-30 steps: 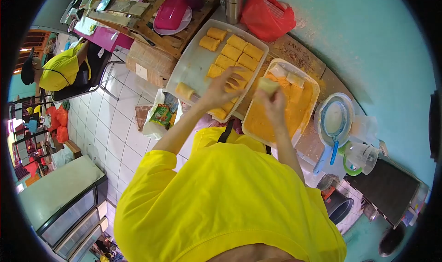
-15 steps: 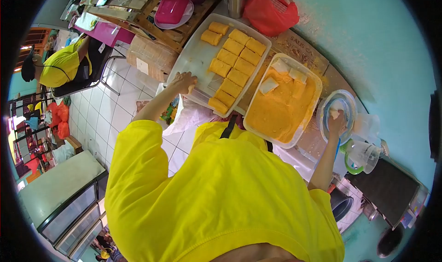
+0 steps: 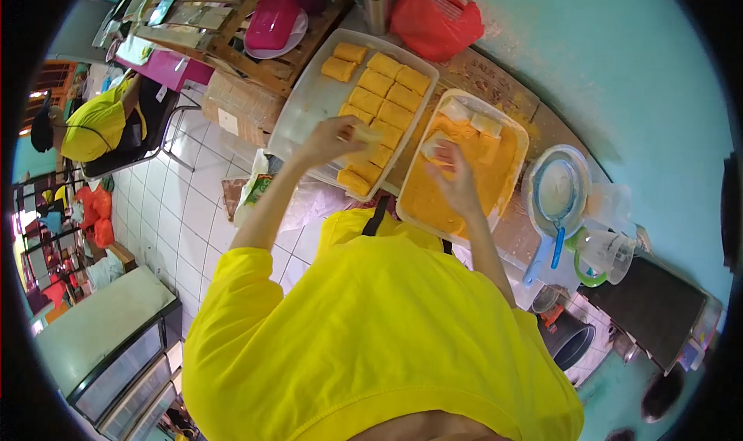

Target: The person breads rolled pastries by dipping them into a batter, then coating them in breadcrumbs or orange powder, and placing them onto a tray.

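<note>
My left hand [image 3: 331, 139] is over the near side of the plastic tray [image 3: 309, 91], its fingers closed around a pale, motion-blurred piece [image 3: 367, 136]. Below it, orange crumb-coated rolls [image 3: 370, 100] lie in rows. My right hand [image 3: 460, 184] hovers over a tub [image 3: 520, 179] of orange crumbs [image 3: 433, 197], thumb and fingers apart. Its fingertips overlap a white piece [image 3: 435, 143] on the crumbs. Two more pale pieces [image 3: 485, 124] rest at the tub's far end. To the right stands a bowl of whitish liquid [image 3: 556, 184] holding a blue-handled strainer [image 3: 558, 247].
A clear jug with a green handle [image 3: 607, 257] stands right of the bowl. Behind the tray are a steel flask [image 3: 376, 6] and a red plastic bag [image 3: 437, 23]. A cardboard box [image 3: 238, 108] sits at left. Another person in yellow [image 3: 99, 123] sits farther off.
My right hand has left the bowl and come over the crumb tub. My left hand has moved from the tray's near edge to above the rolls, now with a pale piece.
</note>
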Demonstrator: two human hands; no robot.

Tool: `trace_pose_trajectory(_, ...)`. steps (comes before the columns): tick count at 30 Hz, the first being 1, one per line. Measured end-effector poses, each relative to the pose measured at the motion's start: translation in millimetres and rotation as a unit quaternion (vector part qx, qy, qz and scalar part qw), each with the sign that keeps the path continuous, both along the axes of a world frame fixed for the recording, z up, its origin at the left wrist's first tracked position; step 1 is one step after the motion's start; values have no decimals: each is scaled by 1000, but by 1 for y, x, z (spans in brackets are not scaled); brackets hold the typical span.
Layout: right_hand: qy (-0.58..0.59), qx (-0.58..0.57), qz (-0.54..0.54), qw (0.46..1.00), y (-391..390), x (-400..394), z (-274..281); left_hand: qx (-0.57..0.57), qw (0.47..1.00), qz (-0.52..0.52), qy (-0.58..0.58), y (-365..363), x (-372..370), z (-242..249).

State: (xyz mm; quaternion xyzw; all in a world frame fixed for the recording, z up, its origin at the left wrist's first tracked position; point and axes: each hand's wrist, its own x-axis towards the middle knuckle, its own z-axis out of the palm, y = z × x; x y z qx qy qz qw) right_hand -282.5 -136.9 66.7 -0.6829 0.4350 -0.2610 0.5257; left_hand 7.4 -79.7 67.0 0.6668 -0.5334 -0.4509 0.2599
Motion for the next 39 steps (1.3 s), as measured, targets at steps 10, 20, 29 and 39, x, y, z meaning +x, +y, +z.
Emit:
trace_pose_trajectory(10,67,-33,-172,982,-28,-109,2,95,944,167,268,-12,-193,-30)
trace_pose_trajectory(20,451,-199,-285,822,-66,-240,-29,318,801,341,375,-37,-274,-182)
trace_pose_trajectory(29,237,-210,-285,905,-32,-225,-2,40,920,325,216,-76,-286,-132)
trace_pose_trajectory(39,243,-247,-177,921,18,-157,-36,127,966,218,62,-135,-293,-139)
